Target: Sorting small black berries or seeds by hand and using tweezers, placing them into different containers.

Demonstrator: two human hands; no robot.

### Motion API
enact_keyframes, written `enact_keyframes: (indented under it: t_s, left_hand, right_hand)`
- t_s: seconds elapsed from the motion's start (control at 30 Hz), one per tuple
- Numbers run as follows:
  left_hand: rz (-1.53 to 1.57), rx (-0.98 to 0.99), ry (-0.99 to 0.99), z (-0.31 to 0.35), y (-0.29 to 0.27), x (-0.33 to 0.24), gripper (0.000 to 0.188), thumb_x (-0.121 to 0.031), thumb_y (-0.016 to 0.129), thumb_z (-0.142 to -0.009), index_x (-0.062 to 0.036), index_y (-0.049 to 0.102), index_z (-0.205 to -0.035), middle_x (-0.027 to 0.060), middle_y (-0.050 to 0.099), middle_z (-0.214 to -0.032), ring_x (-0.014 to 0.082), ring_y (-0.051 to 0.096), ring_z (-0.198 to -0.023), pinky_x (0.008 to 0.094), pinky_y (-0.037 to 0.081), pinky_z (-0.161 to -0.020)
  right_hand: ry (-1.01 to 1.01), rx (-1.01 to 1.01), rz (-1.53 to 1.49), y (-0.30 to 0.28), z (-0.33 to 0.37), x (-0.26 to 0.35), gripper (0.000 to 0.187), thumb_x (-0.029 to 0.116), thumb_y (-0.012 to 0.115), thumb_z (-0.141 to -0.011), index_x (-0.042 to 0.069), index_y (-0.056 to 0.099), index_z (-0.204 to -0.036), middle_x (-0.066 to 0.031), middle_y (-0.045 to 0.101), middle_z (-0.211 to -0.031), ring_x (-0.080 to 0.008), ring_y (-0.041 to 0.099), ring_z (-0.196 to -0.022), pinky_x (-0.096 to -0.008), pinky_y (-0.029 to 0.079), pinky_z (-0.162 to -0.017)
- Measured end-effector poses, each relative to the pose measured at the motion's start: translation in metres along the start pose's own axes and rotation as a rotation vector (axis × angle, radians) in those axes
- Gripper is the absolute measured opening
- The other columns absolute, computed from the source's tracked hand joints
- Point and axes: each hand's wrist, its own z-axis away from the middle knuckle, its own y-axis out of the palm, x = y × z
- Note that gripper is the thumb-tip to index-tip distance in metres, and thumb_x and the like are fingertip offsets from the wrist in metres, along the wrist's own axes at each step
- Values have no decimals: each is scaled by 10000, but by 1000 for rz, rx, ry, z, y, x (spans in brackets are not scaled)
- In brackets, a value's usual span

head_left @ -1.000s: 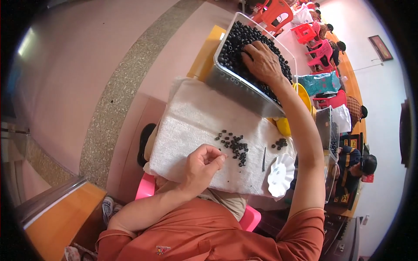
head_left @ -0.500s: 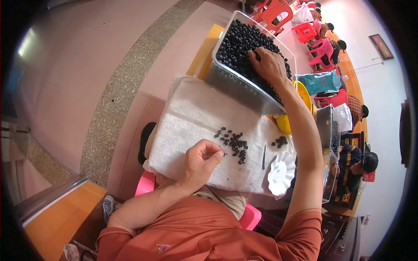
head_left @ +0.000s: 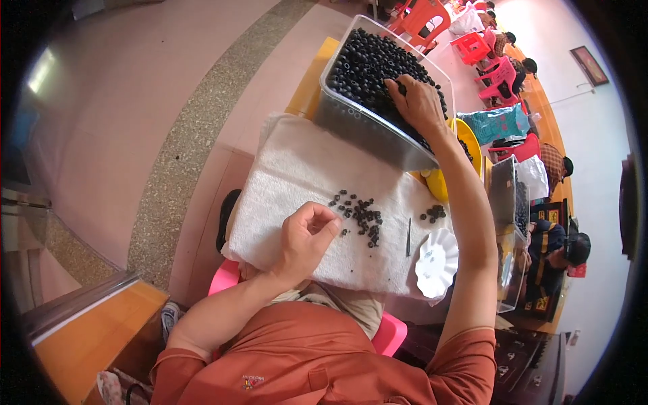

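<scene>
A clear plastic tub point(head_left: 364, 125) full of small black hollow rings point(head_left: 368, 67) stands at the far side. My right hand point(head_left: 420, 104) reaches in over the rings, its fingers curled together; what they hold cannot be told from the dark rings behind. Above the white towel point(head_left: 277, 162), my left hand point(head_left: 307, 236) is closed, thumb and forefinger pinched together at the tips. Anything between them is too small to make out. Right beside it lies a loose cluster of small black pieces point(head_left: 364, 219). Black tweezers point(head_left: 408, 237) rest farther right, between a smaller pile point(head_left: 433, 214) and a white scalloped dish point(head_left: 437, 264).
A yellow bowl point(head_left: 437, 183) sits against the tub's right side. Another clear bin point(head_left: 505, 189) with black pieces stands farther right, near a person in dark clothes point(head_left: 547, 250). Red chairs point(head_left: 424, 23) and other people line the far right.
My left hand has risen slightly, away from the towel's near edge, still pinched. My right hand stays over the rings in the tub. The view has shifted a little.
</scene>
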Motion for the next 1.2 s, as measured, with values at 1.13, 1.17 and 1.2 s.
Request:
enact_keyframes:
  t_s: [1.13, 1.17, 1.2]
  left_hand:
    - [-938, 101, 542, 5, 7, 15, 1010, -220, 856, -661, 11, 286, -1462, 226, 454, -1379, 385, 429, -1284, 445, 345, -1104]
    - [-936, 100, 546, 5, 6, 17, 1010, -220, 856, -661, 11, 286, -1462, 226, 454, -1379, 385, 429, -1284, 445, 345, -1104]
    - [-948, 100, 556, 4, 6, 19, 1003, -209, 853, -663, 7, 287, -1462, 224, 455, -1376, 383, 427, -1285, 443, 344, -1104]
  right_hand:
    - [-72, 129, -55, 21, 196, 122, 264, 345, 622, -910, 81, 599, -906, -131, 601, -856, -334, 649, -707, -441, 516, -597]
    - [-47, 157, -74, 20, 196, 124, 245, 327, 641, -893, 88, 602, -933, -134, 591, -890, -330, 643, -755, -428, 512, -631]
    - [-48, 155, -71, 18, 197, 124, 245, 327, 641, -893, 88, 602, -933, -134, 591, -890, -330, 643, -755, -428, 512, -631]
